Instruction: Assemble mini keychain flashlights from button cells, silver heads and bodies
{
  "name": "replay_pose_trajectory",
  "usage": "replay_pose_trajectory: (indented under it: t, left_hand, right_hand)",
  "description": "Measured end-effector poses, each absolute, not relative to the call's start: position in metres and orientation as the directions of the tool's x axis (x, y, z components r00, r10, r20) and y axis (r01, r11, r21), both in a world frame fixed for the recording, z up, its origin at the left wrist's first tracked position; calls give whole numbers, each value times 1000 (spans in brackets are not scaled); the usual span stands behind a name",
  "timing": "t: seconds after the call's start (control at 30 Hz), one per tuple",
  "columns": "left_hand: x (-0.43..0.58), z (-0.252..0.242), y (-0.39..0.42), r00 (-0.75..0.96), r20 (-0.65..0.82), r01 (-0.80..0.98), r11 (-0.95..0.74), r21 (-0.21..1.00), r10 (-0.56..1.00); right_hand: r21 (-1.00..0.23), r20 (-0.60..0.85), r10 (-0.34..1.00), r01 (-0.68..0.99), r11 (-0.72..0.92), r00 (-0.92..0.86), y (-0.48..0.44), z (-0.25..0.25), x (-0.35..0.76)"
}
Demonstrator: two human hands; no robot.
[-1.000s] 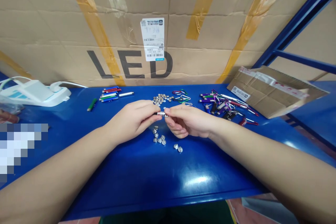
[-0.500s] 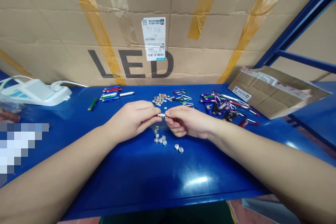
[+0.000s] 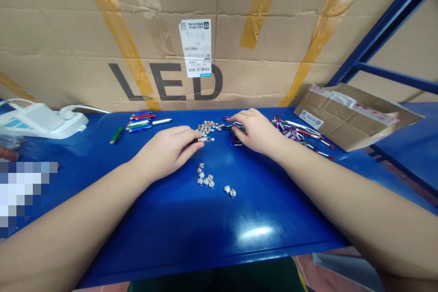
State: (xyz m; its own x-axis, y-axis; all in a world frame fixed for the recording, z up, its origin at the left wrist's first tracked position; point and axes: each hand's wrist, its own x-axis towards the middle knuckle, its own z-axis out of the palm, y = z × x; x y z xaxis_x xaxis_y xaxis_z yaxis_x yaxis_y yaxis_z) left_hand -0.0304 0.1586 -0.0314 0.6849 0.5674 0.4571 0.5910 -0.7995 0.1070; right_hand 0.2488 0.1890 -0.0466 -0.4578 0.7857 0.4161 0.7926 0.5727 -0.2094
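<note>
My left hand (image 3: 168, 149) is closed on a small torch (image 3: 199, 140) whose silver end sticks out to the right, just in front of a heap of button cells (image 3: 207, 127). My right hand (image 3: 255, 130) lies farther back over the coloured carabiner clips (image 3: 234, 121), fingers curled down onto them; whether it grips one I cannot tell. Several small silver caps (image 3: 205, 178) lie loose on the blue shelf (image 3: 191, 219) below both hands.
A row of coloured torches (image 3: 140, 122) and a green one (image 3: 116, 135) lie at the back left. A pile of torches with clips (image 3: 301, 134) sits right, beside a flat cardboard box (image 3: 356, 116). A big LED carton (image 3: 171, 32) walls the back. A white device (image 3: 41, 121) is far left.
My right hand has let go of the torch's end and reached back and right onto the carabiner clips. My left hand keeps the torch and has shifted slightly back.
</note>
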Motion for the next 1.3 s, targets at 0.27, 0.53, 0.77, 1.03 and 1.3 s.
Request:
replay_pose_trajectory:
  t: [0.27, 0.53, 0.77, 1.03, 1.3]
  left_hand:
    - [-31, -31, 161, 692, 354, 603, -773, 195, 629]
    - [-32, -32, 162, 682, 335, 602, -759, 249, 650]
    - [-32, -33, 163, 661, 330, 603, -739, 302, 674]
    - [-33, -35, 164, 643, 325, 589, -719, 369, 694]
    - [-33, -36, 164, 632, 325, 574, -707, 414, 704]
  right_hand:
    - [-160, 318, 770, 769, 619, -553, 213, -60, 244]
    - [-225, 435, 759, 757, 613, -485, 209, -54, 247]
    - [-814, 350, 911, 411, 411, -218, 194, -46, 240]
    - [-945, 231, 914, 149, 292, -332, 176, -35, 228]
    - [-996, 67, 937, -77, 43, -343, 171, -43, 218]
